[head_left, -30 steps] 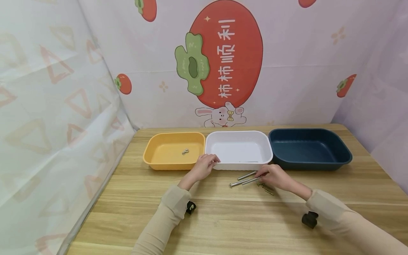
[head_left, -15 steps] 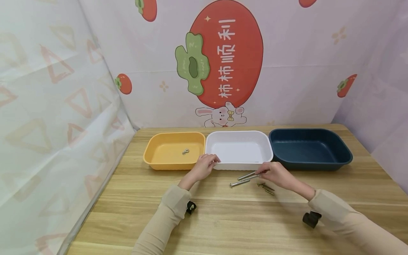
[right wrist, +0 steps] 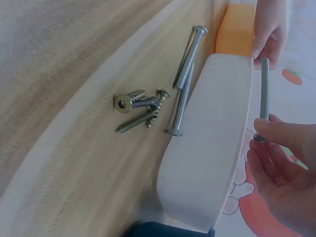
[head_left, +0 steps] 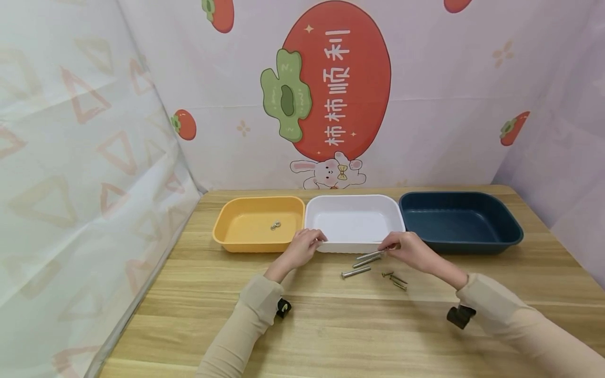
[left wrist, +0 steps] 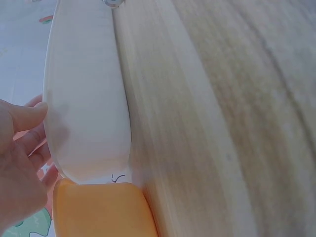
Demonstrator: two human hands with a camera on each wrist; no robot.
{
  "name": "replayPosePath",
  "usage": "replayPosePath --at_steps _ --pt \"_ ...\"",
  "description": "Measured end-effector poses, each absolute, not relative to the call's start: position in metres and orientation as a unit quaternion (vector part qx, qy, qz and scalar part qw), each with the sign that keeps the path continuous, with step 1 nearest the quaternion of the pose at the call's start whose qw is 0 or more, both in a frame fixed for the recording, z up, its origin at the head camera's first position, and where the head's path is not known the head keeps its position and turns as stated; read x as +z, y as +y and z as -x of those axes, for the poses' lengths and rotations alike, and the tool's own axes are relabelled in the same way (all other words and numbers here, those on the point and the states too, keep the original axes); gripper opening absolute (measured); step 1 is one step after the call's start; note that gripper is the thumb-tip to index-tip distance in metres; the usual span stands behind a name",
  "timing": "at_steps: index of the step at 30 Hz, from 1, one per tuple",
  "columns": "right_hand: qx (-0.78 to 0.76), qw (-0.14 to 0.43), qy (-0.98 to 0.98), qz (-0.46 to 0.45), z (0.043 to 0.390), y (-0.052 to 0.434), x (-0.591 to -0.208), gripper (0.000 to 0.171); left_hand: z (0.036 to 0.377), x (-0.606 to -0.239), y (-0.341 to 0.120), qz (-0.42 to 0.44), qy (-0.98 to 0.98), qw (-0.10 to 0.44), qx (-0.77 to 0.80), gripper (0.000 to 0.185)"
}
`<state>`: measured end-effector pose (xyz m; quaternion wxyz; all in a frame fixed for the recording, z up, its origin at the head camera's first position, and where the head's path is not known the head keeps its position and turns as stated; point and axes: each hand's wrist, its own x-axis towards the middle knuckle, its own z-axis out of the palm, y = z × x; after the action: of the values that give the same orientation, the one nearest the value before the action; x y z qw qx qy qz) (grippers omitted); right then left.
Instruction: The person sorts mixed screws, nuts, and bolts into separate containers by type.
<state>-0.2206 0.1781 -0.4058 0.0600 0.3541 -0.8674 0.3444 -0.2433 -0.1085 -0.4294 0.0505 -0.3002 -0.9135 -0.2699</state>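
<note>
The right hand is pinching a long silver bolt between thumb and fingertips, near the bolt's head end. The bolt is slim and bright, threaded along most of its shank, and it is hanging in the air just above the near rim of the white tray, pointing left across the tray's front edge. In the right wrist view its threads are showing clearly against the pale backdrop, with the fingers closing round its lower end.

The left hand is gripping the near left corner of the white tray, fingers curling over the rim while the thumb is lying against the tray's outer wall.

Two more long bolts are lying on the bench just in front of the white tray, roughly side by side. Near them, a small cluster of shorter screws is resting in a loose heap, some dark and pointed, one with a hex socket head.

The white tray is sitting between a yellow tray on its left and a dark blue tray on its right, all three touching in a row. Two small metal pieces are lying in the yellow tray.
</note>
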Motion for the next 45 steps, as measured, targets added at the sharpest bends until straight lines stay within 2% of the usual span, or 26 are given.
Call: replayPosePath --at_steps 25,45 --pt "0.334 0.054 -0.888 -0.311 0.249 0.182 -0.387 0.013 0.244 -0.431 -0.108 0.305 -0.91 0.055 -0.275 0.011" --pt "0.339 0.01 -0.895 -0.289 0.275 0.176 -0.382 0.011 0.246 -0.432 -0.109 0.306 -0.912 0.051 -0.267 0.011"
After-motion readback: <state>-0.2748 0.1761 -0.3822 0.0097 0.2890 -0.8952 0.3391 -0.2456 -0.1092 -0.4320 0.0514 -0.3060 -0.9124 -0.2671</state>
